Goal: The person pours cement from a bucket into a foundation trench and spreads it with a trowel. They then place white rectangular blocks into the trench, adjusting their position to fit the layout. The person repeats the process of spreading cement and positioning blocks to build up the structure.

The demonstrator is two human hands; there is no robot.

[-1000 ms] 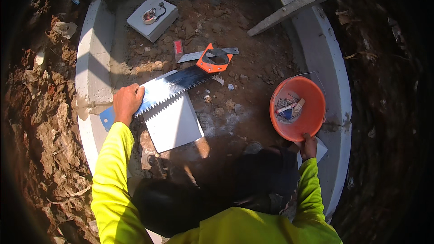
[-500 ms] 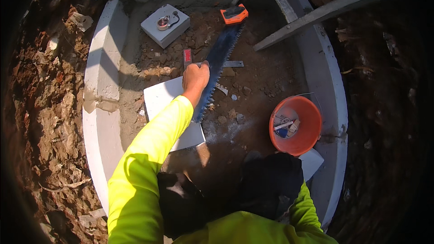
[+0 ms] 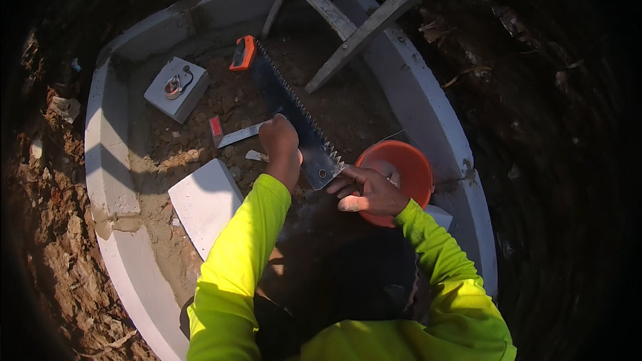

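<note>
Right hand [image 3: 372, 191] partly hides orange bucket [image 3: 416, 168]; left sleeve [image 3: 245, 228] overlaps white block [image 3: 206, 197].

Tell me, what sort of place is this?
Probably an outdoor construction site: low pale walls enclose bare soil, a white block lies inside, and the left hand holds a saw.

Is wearing bright ylw-grn top [image 3: 371, 342], matching slvs [image 3: 234, 257] running full-length, w/ dk legwear [image 3: 361, 274] showing below; fingers [image 3: 354, 203] going bare.

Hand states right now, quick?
Left hand: closed on the blade of the saw.
Right hand: partly open, fingers at the blade's handle-less end; can't tell if touching.
</note>
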